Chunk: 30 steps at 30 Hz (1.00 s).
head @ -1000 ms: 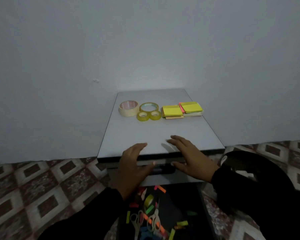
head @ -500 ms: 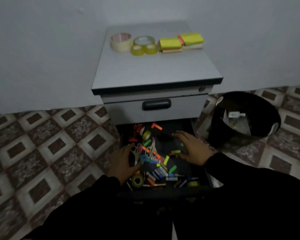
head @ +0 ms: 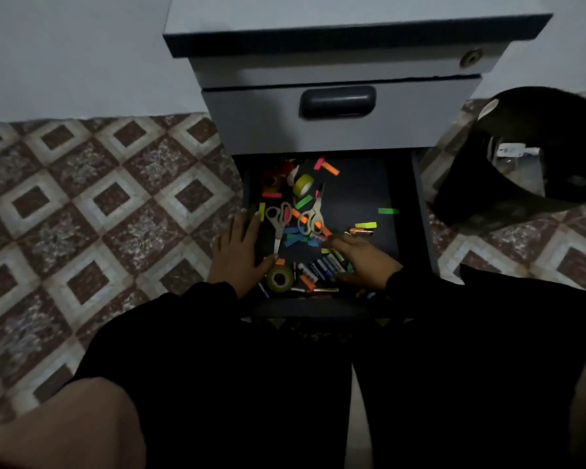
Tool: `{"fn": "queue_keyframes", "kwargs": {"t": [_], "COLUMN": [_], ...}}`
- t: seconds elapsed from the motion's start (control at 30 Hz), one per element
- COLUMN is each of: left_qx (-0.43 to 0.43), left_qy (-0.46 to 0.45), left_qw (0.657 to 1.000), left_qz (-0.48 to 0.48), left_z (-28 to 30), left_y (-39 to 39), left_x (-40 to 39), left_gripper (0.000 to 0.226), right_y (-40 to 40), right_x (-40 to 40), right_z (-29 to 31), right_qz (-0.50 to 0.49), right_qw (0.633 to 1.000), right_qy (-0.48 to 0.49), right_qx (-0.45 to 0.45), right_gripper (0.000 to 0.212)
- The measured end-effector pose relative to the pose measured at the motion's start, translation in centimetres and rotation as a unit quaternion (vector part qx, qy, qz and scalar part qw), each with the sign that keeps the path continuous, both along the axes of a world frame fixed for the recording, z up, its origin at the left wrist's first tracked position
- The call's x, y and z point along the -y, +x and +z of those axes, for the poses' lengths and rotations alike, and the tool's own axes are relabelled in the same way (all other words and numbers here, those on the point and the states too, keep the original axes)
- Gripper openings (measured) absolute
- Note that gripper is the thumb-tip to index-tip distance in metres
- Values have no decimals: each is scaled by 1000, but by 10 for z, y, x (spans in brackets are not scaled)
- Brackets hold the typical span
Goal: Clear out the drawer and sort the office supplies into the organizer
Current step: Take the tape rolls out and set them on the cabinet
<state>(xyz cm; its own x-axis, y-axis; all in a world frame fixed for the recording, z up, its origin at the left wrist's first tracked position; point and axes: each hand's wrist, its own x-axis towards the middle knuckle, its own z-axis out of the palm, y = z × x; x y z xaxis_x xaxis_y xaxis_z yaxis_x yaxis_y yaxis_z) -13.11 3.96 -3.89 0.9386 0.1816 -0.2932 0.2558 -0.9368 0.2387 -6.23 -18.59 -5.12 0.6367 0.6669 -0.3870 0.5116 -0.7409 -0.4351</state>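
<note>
In the open drawer (head: 362, 198) of the grey cabinet (head: 339, 126), below the closed upper drawer, the supplies lie mixed on the dark bottom: two pairs of scissors (head: 278, 220) near the middle, paper strips (head: 330, 168) of many colours, a roll of tape (head: 302, 184) toward the back and another tape roll (head: 279, 278) at the front edge. A row of batteries (head: 323, 267) lies at the front, just beside the right hand (head: 362, 262).

The left hand (head: 241, 248) rests flat on the left side of the drawer, fingers spread, holding nothing. The right hand bends over the batteries; I cannot tell if it already grips one. No organizer is in view.

The risks, as I judge them: the batteries are round and can roll away under the strips if they are swept carelessly. The scissors point toward the left hand, so a blind grab in this weak light can prick a finger. The light strips can stick to the fingers and fall on the floor or into the black bin (head: 535, 154) to the right of the drawer.
</note>
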Motion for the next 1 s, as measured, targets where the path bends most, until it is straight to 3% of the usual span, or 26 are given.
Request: {"fn": "queue_keyframes", "kwargs": {"t": [0.17,0.4,1.0], "left_qx": [4,-12,-14], "left_qy": [2,-49,-43], "left_qw": [997,985,981], "left_qz": [83,166,191], "left_z": [-13,-39,-57], "left_y": [0,5,9], "left_x": [-3,-13,-11], "left_gripper": [78,71,63], "right_y": [-1,3,-5], "right_x": [-35,-66,-78], "right_z": [-22,-50,-75], "right_qz": [16,58,101], "right_qw": [999,998,994], "right_qy": [43,15,18], "right_qx": [2,-10,43], "right_gripper": [53,49,62]}}
